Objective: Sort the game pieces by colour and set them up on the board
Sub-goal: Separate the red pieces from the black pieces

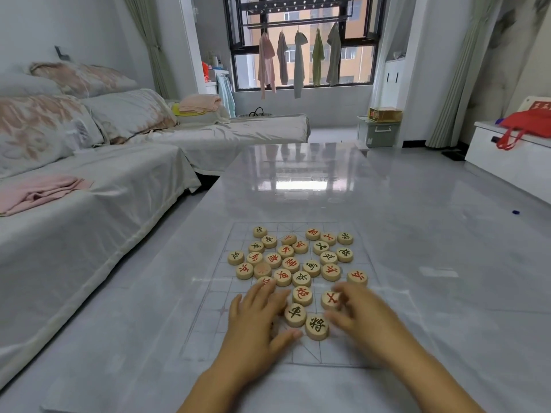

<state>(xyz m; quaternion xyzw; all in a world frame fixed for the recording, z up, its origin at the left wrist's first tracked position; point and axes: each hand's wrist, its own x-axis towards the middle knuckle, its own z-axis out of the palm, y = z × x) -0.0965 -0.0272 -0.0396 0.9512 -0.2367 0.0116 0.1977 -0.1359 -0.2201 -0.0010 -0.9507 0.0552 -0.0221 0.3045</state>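
Note:
A thin, see-through board (208,311) with faint grid lines lies flat on the glossy table. Several round wooden pieces with red or black characters sit mixed in a loose heap (290,257) on its far and middle part. My left hand (259,317) rests palm down on the board, fingers spread, covering pieces at the heap's near left edge. My right hand (357,314) is blurred, fingers spread, touching a red-marked piece (330,299). Between the hands lie two black-marked pieces (295,314) (316,326). Neither hand grips a piece.
The grey table (417,263) stretches far ahead and to the right. A sofa under a white sheet (74,234) runs along the left, with folded pink cloth (38,192). A low white cabinet with a red bag (524,126) stands at the right.

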